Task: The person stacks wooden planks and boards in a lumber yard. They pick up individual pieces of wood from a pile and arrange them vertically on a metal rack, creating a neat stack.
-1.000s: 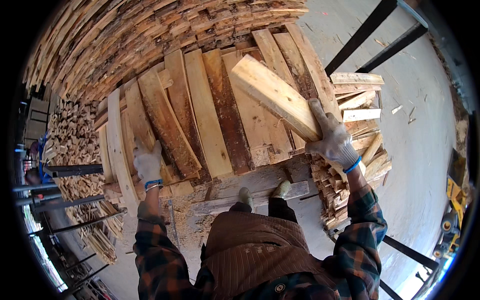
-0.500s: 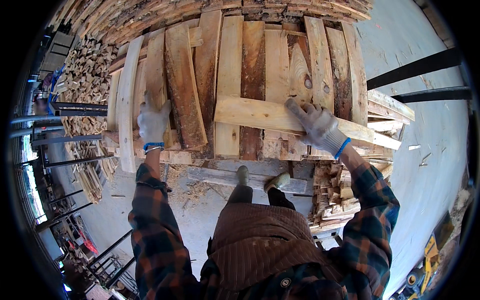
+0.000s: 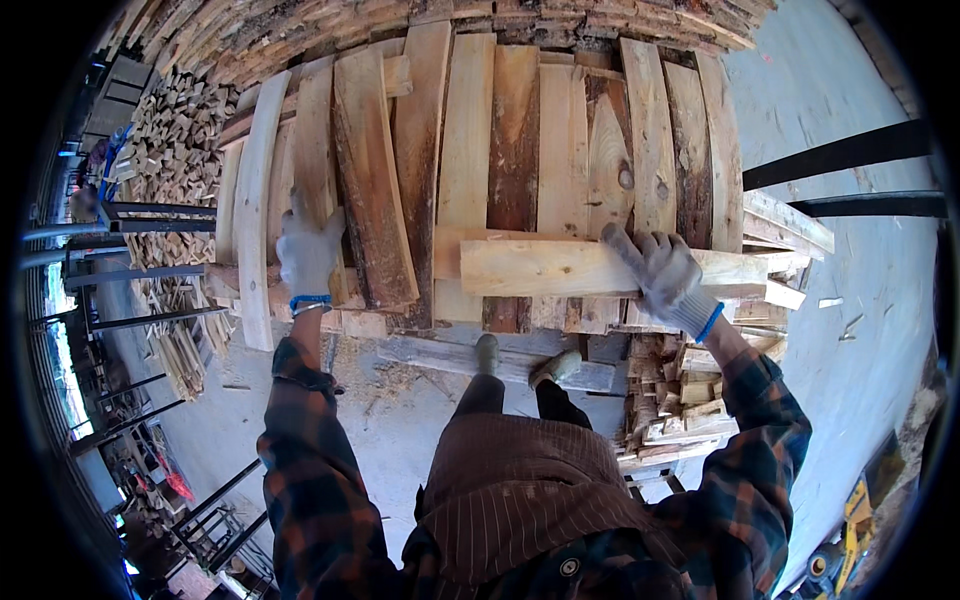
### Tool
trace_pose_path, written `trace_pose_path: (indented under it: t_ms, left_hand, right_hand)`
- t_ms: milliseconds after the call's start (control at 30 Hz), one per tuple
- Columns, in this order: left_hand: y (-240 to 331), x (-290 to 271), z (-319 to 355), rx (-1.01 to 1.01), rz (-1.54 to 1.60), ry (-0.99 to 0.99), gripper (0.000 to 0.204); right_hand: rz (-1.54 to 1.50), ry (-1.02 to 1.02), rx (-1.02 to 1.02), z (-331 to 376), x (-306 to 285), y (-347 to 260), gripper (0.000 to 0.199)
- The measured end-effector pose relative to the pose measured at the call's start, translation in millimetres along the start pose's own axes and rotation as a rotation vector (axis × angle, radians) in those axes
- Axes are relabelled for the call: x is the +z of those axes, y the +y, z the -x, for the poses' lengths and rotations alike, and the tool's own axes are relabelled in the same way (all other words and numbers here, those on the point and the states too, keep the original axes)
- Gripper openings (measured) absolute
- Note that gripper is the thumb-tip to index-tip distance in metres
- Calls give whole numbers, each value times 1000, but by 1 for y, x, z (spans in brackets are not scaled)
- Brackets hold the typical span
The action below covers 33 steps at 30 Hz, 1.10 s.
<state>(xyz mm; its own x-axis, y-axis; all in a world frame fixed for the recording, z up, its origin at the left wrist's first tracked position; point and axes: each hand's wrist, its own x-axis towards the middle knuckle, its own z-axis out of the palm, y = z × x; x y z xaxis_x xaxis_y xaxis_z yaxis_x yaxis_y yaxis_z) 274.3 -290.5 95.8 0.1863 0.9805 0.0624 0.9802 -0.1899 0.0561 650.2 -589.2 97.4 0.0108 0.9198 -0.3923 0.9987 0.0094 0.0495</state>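
My right hand (image 3: pixel 665 272), in a pale work glove with a blue cuff, grips a light wooden board (image 3: pixel 540 268). That board lies crosswise over the near ends of several upright-lying boards, with my thumb and fingers over its upper edge. To the left, my gloved left hand (image 3: pixel 309 252) is around the near part of a narrow brownish board (image 3: pixel 314 140), thumb on its right side; the fingertips are partly hidden. A wide bark-edged board (image 3: pixel 374 180) lies slanted just right of that hand. Another crosswise board (image 3: pixel 449 252) shows partly from behind the held one.
Stacked lumber (image 3: pixel 450 22) runs along the far side. A heap of cut wood pieces (image 3: pixel 170 150) is at the left, and more pieces (image 3: pixel 680 400) are stacked below right. Dark metal bars (image 3: pixel 840 155) stick out at the right. A plank (image 3: pixel 440 354) lies on the floor by my feet.
My right hand has moved right and toward me, drawing the light board with it and uncovering another crosswise board behind. My left hand stays at nearly the same place.
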Motion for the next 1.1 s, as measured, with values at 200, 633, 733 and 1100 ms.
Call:
trace_pose_path:
  t_ms: [200,633,733,1100]
  left_hand:
    - [-12,0,4,2,12,58,82]
    - [-5,6,3,-35,-20,62,79]
    - [4,-9,9,-82,136,36,81]
    - [-28,9,1,-20,52,30,87]
  right_hand:
    - [-153,-117,119,-26,-69,31,99]
    - [-132,189,194,-240,-74,123,47]
    - [-114,305,157,-255,-79,123,25]
    - [-257,175,333,-248,-96,107,46]
